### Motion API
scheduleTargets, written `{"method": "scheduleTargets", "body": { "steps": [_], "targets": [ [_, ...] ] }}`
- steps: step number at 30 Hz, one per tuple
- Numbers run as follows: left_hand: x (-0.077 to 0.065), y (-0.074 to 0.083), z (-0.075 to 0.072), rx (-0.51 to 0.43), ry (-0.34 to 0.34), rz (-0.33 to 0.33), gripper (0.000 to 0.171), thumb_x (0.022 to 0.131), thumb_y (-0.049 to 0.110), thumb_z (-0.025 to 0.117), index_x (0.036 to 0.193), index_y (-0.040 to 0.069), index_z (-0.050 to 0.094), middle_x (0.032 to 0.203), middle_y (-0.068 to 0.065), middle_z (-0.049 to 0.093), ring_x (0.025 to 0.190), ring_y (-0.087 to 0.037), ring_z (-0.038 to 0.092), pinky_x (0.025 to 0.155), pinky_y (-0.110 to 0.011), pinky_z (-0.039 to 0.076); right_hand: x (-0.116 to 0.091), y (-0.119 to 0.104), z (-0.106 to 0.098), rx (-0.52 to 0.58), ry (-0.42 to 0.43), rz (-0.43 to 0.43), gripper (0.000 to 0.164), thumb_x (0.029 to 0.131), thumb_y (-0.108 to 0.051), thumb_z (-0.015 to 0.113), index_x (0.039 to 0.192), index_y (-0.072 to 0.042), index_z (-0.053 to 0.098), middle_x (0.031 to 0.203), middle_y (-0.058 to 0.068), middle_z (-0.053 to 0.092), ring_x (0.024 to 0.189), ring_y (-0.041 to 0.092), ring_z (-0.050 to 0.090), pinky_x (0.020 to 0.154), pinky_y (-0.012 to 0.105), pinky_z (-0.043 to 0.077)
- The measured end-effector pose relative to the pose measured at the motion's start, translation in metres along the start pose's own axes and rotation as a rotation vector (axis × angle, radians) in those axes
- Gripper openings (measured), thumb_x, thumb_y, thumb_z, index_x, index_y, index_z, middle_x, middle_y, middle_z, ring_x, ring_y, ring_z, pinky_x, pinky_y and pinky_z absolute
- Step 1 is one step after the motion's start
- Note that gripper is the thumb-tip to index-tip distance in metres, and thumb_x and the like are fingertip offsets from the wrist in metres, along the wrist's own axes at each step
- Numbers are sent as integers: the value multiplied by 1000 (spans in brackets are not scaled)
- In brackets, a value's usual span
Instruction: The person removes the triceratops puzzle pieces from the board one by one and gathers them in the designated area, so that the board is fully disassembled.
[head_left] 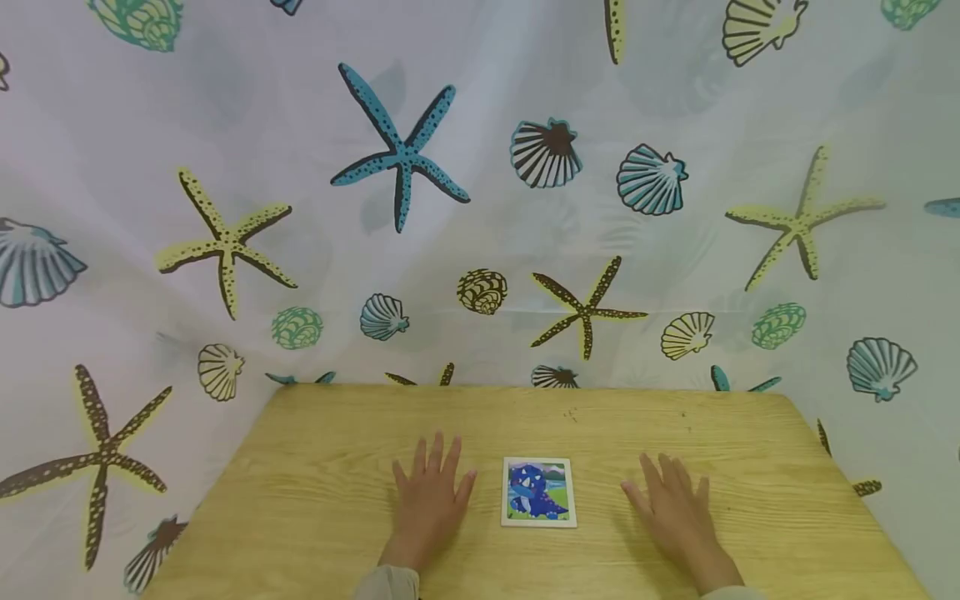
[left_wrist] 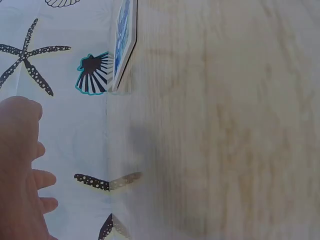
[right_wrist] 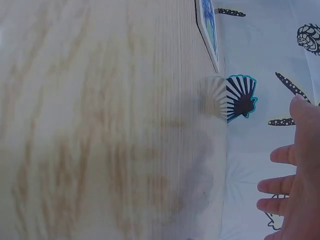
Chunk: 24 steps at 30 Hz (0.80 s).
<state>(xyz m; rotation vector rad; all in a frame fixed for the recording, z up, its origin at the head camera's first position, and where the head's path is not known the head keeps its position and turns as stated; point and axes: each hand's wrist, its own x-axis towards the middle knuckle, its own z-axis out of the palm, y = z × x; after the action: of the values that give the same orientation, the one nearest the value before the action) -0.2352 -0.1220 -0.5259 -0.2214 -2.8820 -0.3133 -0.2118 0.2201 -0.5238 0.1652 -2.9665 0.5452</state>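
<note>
A small square picture puzzle [head_left: 538, 492] with a white frame lies on the wooden table [head_left: 337, 425], showing a blue dinosaur by water and hills. To its left is my left hand [head_left: 429, 498], palm down with fingers spread and nothing held. On the other side, my right hand [head_left: 675, 512] has its fingers extended, also holding nothing. Both hands are apart from the puzzle. In the left wrist view the puzzle [left_wrist: 125, 40] appears edge-on near the top, beyond the thumb. The right wrist view also catches the puzzle [right_wrist: 207, 27] at its upper edge.
A white curtain [head_left: 480, 225] printed with starfish and shells hangs behind the table's far edge and along both sides. Small dark marks [head_left: 570, 414] show on the tabletop near the back.
</note>
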Motion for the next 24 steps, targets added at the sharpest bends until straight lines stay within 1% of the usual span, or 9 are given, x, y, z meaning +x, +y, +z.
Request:
{"method": "scheduleTargets", "body": {
  "steps": [5, 7, 9, 12, 14, 16, 18, 21, 24],
  "targets": [
    [1, 2, 8, -40, 24, 16, 56, 96, 45, 47, 140, 10, 45, 128, -15, 54, 120, -35, 46, 95, -60, 33, -1, -1, 2, 60, -4, -34, 63, 100, -50, 34, 131, 2, 51, 133, 26, 47, 125, 44, 40, 99, 67, 23],
    [1, 3, 10, -86, 23, 16, 53, 95, 42, 51, 135, 7, 51, 118, -14, 59, 112, -33, 51, 90, -56, 38, -1, -1, 3, 88, -6, -40, 63, 100, -50, 34, 126, 3, 55, 128, 23, 52, 120, 43, 45, 96, 63, 31],
    [1, 4, 13, -147, 12, 12, 49, 95, 39, 54, 129, 5, 55, 113, -14, 61, 108, -33, 53, 87, -54, 41, -1, -2, 4, 125, -15, -38, 61, 99, -49, 37, 123, 3, 57, 125, 21, 55, 118, 42, 48, 95, 60, 35],
    [2, 6, 19, -249, -16, 11, 43, 93, 34, 59, 122, 3, 60, 104, -12, 63, 102, -32, 56, 84, -52, 43, 1, -4, 8, 175, -32, -30, 58, 97, -49, 44, 123, 1, 59, 122, 18, 57, 117, 39, 50, 95, 58, 37],
    [4, 8, 24, -311, -56, 28, 42, 92, 31, 61, 122, 1, 61, 92, -7, 61, 92, -26, 57, 79, -46, 45, 2, -6, 11, 200, -42, -34, 57, 95, -49, 49, 124, 0, 59, 123, 16, 56, 117, 37, 50, 96, 56, 37],
    [6, 9, 29, -362, -112, 48, 43, 91, 30, 62, 123, 1, 60, 81, 0, 55, 82, -18, 53, 73, -38, 44, 3, -8, 14, 210, -50, -51, 58, 93, -49, 53, 125, -1, 58, 125, 16, 55, 118, 36, 49, 96, 55, 38],
    [8, 11, 36, -404, -163, 66, 46, 91, 31, 62, 125, 0, 58, 74, 4, 47, 75, -13, 47, 69, -34, 40, 6, -10, 18, 213, -59, -79, 61, 91, -49, 56, 127, 0, 56, 127, 16, 53, 121, 38, 47, 97, 56, 36],
    [13, 13, 42, -458, -205, 83, 49, 91, 31, 63, 127, -2, 56, 73, 6, 44, 72, -9, 43, 70, -32, 41, 10, -15, 24, 188, -68, -124, 65, 89, -51, 57, 131, 0, 54, 132, 16, 51, 124, 38, 43, 98, 57, 34],
    [17, 17, 43, -517, -216, 96, 50, 90, 28, 64, 126, -5, 55, 75, 5, 46, 72, -9, 44, 73, -34, 44, 13, -19, 30, 155, -87, -150, 71, 88, -53, 58, 135, -1, 50, 139, 13, 47, 124, 35, 41, 98, 58, 33]
  ]
}}
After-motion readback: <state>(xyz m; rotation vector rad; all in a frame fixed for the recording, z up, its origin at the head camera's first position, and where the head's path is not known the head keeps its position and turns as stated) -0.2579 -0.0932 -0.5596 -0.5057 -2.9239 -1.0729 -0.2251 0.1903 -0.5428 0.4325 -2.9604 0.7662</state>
